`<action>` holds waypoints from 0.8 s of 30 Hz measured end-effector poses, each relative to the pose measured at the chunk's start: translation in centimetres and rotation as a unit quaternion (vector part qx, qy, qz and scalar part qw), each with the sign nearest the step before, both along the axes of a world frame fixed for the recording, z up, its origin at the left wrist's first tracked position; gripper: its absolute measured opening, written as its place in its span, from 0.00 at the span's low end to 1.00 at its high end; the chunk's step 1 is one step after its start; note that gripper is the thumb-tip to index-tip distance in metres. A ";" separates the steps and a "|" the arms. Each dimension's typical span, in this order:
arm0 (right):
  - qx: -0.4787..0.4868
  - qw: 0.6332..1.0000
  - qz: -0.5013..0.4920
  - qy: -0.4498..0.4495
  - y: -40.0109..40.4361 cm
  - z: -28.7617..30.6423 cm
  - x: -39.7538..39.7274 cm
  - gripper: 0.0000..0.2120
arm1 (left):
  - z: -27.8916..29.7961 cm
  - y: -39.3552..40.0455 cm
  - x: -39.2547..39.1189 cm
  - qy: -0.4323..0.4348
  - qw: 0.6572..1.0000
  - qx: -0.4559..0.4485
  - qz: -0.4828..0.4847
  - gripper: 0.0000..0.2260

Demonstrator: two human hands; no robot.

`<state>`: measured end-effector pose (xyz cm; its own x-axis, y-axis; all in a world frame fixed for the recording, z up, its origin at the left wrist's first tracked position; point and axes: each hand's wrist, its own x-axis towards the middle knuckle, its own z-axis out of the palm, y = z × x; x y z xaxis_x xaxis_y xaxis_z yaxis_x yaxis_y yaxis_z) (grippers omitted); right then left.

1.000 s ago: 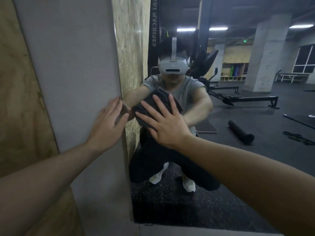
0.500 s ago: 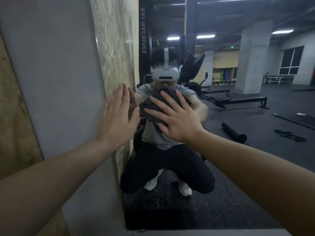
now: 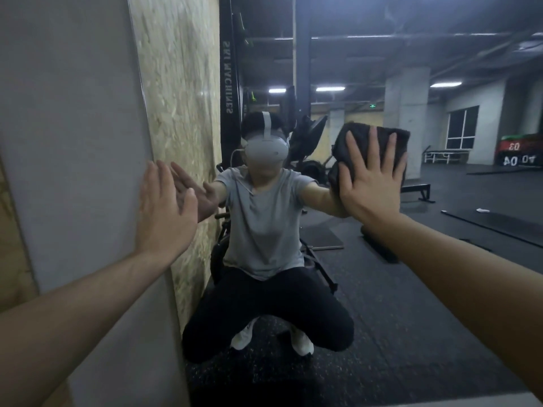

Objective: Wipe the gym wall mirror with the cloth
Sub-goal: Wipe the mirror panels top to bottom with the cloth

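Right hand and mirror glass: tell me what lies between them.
In the head view, the dark cloth lies between the right hand and the mirror, pressed flat under straight fingers.

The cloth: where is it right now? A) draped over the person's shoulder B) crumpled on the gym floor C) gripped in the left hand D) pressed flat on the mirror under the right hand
D: the dark cloth lies against the mirror under the right hand, whose fingers are spread straight over it.
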<state>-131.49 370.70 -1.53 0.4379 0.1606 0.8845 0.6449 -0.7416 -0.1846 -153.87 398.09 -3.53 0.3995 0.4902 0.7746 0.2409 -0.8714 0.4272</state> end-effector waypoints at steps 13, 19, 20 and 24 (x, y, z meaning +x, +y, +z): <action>-0.247 0.942 0.075 -0.212 13.8 -3.1 -6.9 0.29 | -4.5 1.4 -1.2 0.025 0.999 -0.015 -0.019 0.29; -0.337 0.884 0.118 -0.303 9.9 -8.6 -3.8 0.27 | -5.8 1.7 -1.3 0.021 0.998 -0.046 -0.039 0.29; -0.335 0.884 0.114 -0.305 8.6 -8.9 -3.0 0.27 | -5.9 1.7 -1.2 0.019 0.998 -0.050 -0.044 0.29; -0.314 0.900 0.074 -0.292 3.4 -9.1 0.0 0.27 | -6.0 2.0 -1.4 0.003 0.996 -0.060 -0.064 0.29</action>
